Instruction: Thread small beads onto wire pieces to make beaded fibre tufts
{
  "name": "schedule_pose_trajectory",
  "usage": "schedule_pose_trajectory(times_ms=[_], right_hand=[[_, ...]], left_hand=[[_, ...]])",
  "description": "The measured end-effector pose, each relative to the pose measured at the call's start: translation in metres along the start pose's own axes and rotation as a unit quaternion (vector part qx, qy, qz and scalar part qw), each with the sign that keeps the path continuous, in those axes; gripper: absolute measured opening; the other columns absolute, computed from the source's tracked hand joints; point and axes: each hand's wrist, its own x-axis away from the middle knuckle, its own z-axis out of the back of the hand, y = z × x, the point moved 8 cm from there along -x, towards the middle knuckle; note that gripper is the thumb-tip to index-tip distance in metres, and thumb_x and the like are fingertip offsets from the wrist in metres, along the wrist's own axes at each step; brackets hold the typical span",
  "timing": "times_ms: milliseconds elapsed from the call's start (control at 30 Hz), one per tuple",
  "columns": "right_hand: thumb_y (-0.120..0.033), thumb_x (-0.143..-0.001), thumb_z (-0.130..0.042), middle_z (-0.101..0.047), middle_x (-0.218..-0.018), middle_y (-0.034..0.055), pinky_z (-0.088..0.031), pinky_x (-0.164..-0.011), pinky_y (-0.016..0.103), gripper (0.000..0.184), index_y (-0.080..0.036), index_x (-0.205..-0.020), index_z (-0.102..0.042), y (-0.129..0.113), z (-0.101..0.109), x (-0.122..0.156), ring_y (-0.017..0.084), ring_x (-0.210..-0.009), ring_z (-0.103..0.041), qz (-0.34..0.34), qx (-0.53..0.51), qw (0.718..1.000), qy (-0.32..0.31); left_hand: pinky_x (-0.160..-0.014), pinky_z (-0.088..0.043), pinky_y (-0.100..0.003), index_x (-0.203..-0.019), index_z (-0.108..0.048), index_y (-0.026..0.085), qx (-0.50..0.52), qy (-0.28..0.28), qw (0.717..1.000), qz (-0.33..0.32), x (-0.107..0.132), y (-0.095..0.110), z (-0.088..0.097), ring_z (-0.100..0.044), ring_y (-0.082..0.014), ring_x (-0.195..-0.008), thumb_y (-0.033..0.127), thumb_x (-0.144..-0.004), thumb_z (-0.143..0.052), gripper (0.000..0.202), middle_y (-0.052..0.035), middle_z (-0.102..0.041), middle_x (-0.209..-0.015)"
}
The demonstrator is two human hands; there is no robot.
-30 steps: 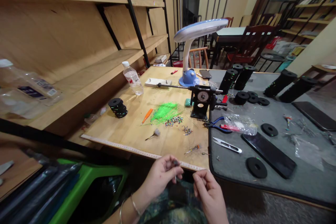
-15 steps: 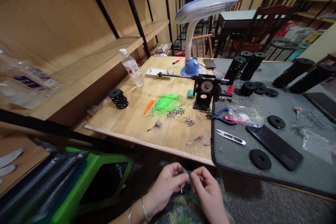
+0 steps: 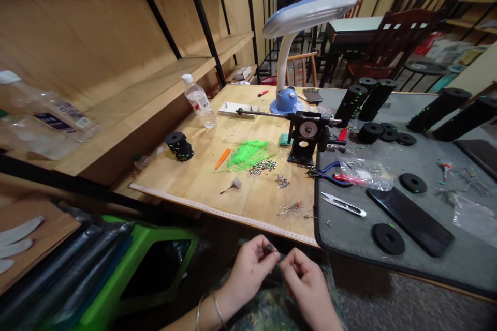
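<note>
Both hands meet low in the frame, just below the near edge of the wooden board [image 3: 202,186]. My left hand [image 3: 250,268] is curled and pinches a small dark piece [image 3: 269,250] between thumb and fingers. My right hand [image 3: 302,278] is closed in a pinch right beside it, fingertips almost touching the left ones; what it holds is too small to make out. On the board lie a bundle of green strands [image 3: 245,154], a heap of coloured beads [image 3: 262,167] and a black winding device [image 3: 306,137].
An orange tool [image 3: 222,159], a water bottle [image 3: 198,105] and stacked black discs [image 3: 178,146] sit on the board. A blue desk lamp [image 3: 295,36] stands behind. The grey mat [image 3: 427,248] carries snips [image 3: 344,204], pliers [image 3: 330,171], black foam discs and rolls. A green stool [image 3: 143,264] stands at my left.
The two hands have come together from slightly apart and sunk a little below the board's edge. The view has shifted a bit, so the table sits higher in the picture.
</note>
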Motion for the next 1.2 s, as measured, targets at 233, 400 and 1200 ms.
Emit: schedule_pose_trajectory(times_ms=[233, 400, 1200], right_hand=[[-0.039, -0.079, -0.059, -0.037, -0.048, -0.0084, -0.024, -0.044, 0.02, 0.031, -0.02, -0.059, -0.044, 0.003, -0.006, -0.004, 0.009, -0.045, -0.031, -0.011, -0.018, 1.0, -0.019], [-0.043, -0.079, -0.059, -0.036, -0.045, -0.0096, -0.023, -0.042, 0.02, 0.033, -0.021, -0.059, -0.043, 0.005, -0.01, -0.004, 0.008, -0.042, -0.029, -0.025, -0.039, 0.998, -0.031], [-0.044, -0.073, -0.059, -0.037, -0.04, -0.0109, -0.021, -0.04, 0.019, 0.032, -0.021, -0.058, -0.042, 0.005, -0.014, -0.004, 0.006, -0.037, -0.027, -0.067, -0.071, 0.995, -0.036]], left_hand=[[-0.059, -0.042, -0.023, -0.07, -0.055, 0.016, -0.091, 0.018, 0.994, -0.066, 0.002, 0.004, 0.005, -0.053, -0.0137, -0.062, 0.023, -0.076, -0.061, 0.011, -0.0006, -0.058, -0.066], [-0.058, -0.042, -0.022, -0.071, -0.057, 0.016, -0.114, 0.019, 0.99, -0.084, 0.004, 0.007, 0.004, -0.054, -0.0141, -0.061, 0.022, -0.077, -0.061, 0.009, -0.0014, -0.06, -0.066], [-0.056, -0.041, -0.021, -0.07, -0.059, 0.016, -0.124, 0.033, 0.986, -0.105, 0.005, 0.013, 0.007, -0.054, -0.0137, -0.06, 0.021, -0.077, -0.061, 0.009, -0.0016, -0.061, -0.066]])
